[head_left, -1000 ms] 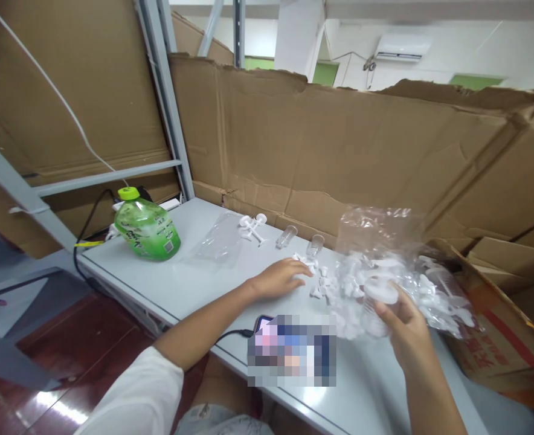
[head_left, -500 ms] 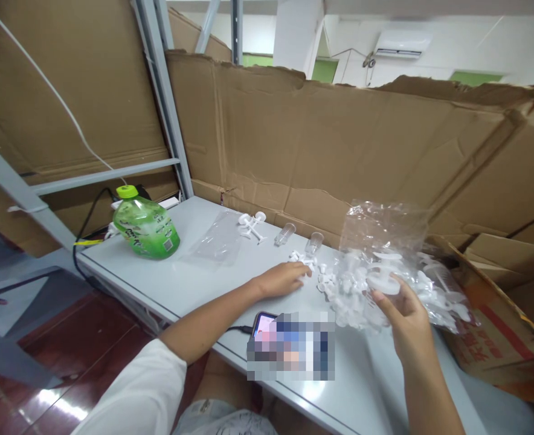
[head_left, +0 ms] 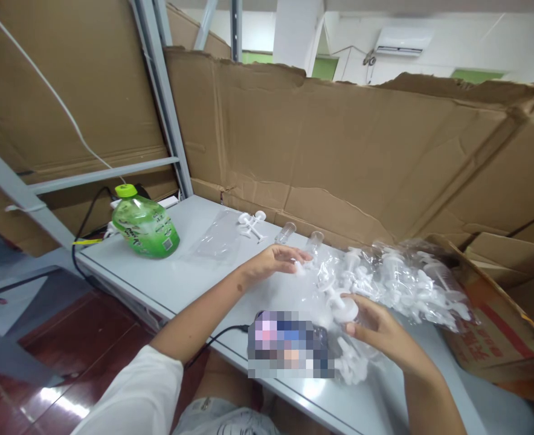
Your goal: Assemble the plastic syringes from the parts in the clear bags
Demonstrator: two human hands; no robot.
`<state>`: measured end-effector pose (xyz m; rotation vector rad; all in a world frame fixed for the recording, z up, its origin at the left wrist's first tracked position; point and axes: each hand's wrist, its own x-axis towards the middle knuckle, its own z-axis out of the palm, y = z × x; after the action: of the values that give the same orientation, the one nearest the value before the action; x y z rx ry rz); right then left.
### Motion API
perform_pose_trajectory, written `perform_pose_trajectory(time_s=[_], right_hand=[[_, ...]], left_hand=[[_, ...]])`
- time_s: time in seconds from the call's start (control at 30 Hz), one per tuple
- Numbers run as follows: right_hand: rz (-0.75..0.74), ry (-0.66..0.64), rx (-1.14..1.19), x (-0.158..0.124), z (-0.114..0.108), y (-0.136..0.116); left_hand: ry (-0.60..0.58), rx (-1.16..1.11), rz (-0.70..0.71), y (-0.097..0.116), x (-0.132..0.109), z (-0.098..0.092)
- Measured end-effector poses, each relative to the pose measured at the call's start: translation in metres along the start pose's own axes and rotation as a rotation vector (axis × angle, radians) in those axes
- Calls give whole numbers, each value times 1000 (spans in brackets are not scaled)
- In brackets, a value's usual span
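Note:
My right hand (head_left: 378, 323) is closed, thumb and fingers on the round end of a white plastic plunger-like part (head_left: 345, 310). Around it spreads a clear plastic bag (head_left: 310, 302), smeared by motion, with small white parts (head_left: 352, 367) low in it near the phone. My left hand (head_left: 281, 260) is off the table, its fingers bent around a small blurred white piece (head_left: 299, 267) by the bag's far side. Just beyond the left fingertips lie two clear ribbed plastic cylinders (head_left: 286, 232).
Filled clear bags of white parts (head_left: 412, 287) lie at the right, beside a cardboard box (head_left: 493, 326). A blurred-out phone (head_left: 289, 344) with a cable lies at the front edge. White plungers (head_left: 251, 226), a flat bag (head_left: 217, 235) and a green bottle (head_left: 147, 226) stand or lie leftward.
My right hand has brought the white part and clear bag left and toward me. My left hand has lifted from the small white pieces on the table.

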<state>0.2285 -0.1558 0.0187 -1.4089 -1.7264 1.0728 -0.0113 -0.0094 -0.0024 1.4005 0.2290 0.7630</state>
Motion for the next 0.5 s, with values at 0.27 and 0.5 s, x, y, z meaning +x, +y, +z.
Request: perform_pose_trajectory(time_s=[0.27,0.5], right_hand=[[6,85,35,0,-3,5],[84,324,265,2,-2,11]], left_hand=[[-43,2,31,0,0,3],[-49,-125,-19,-9,1,5]])
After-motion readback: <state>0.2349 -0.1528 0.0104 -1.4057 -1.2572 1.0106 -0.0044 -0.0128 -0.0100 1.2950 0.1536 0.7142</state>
